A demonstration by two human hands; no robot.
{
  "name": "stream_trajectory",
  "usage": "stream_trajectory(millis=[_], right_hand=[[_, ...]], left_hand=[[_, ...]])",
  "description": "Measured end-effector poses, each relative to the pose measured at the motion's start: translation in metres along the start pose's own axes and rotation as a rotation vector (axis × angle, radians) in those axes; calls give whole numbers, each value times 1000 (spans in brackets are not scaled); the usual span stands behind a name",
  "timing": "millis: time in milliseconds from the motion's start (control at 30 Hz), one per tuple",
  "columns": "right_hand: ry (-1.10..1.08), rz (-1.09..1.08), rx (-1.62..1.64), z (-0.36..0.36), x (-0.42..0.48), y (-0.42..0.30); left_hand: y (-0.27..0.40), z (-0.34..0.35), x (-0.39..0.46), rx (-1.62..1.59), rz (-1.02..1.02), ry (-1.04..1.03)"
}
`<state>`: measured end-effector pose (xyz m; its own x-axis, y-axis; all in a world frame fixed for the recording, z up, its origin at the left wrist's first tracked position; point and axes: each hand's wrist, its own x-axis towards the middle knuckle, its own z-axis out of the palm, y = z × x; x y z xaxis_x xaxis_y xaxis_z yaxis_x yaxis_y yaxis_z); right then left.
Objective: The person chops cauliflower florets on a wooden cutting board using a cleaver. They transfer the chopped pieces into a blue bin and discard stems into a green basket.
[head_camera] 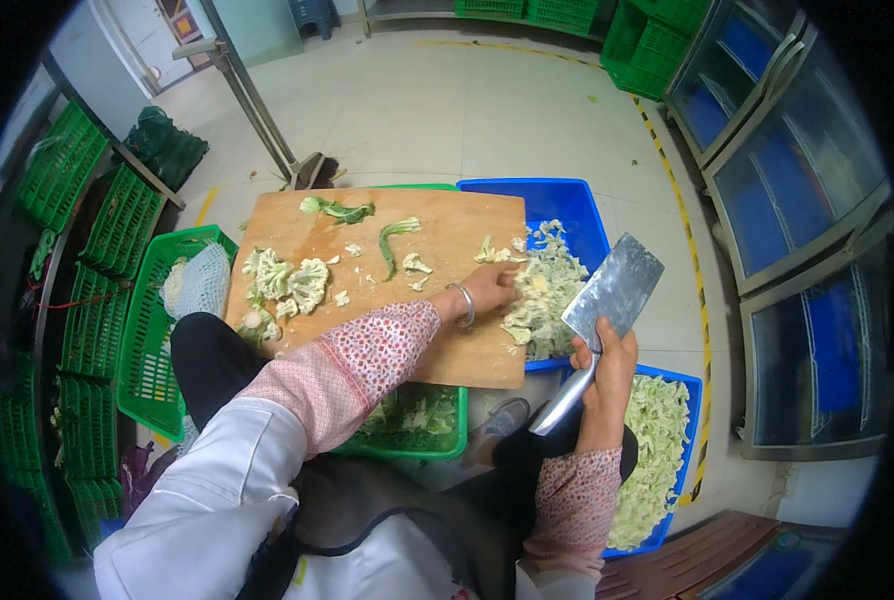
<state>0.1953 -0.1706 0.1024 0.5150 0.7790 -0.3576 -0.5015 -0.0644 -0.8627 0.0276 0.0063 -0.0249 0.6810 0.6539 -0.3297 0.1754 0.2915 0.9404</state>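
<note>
My left hand (490, 288), with a metal bangle at the wrist, is at the right edge of a wooden cutting board (447, 330). Its fingers touch cut cauliflower pieces (540, 289), blurred near the fingertips, at the edge of a blue bin (561, 193). My right hand (610, 360) grips a metal cleaver (618, 285) by its handle, blade up, to the right of that bin. Larger cauliflower florets (308, 285) lie at the board's left. Green leaf stalks (388, 251) and small crumbs are scattered over its middle and top.
A green crate (146, 360) with netted cauliflower stands left of the board; another green crate (447, 442) is under it. A second blue bin (653, 450) full of cut cauliflower stands at my right. Glass-door cabinets (799, 172) line the right, crate shelves the left. A long-handled dustpan (308, 169) stands beyond the board.
</note>
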Motion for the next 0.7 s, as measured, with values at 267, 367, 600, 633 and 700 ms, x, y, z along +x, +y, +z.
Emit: stream_trajectory(millis=[267, 367, 600, 633, 700], right_hand=[[44, -39, 88, -12, 5, -3], [-12, -41, 107, -9, 5, -2], [-27, -28, -3, 1, -1, 1], [-50, -46, 0, 4, -1, 3], [-78, -67, -19, 10, -2, 8]], left_hand=[[16, -44, 53, 681, 118, 301], [38, -44, 48, 238, 18, 94], [43, -124, -30, 1647, -194, -154], [34, -124, -35, 1596, -172, -64], [15, -116, -42, 1470, -142, 91]])
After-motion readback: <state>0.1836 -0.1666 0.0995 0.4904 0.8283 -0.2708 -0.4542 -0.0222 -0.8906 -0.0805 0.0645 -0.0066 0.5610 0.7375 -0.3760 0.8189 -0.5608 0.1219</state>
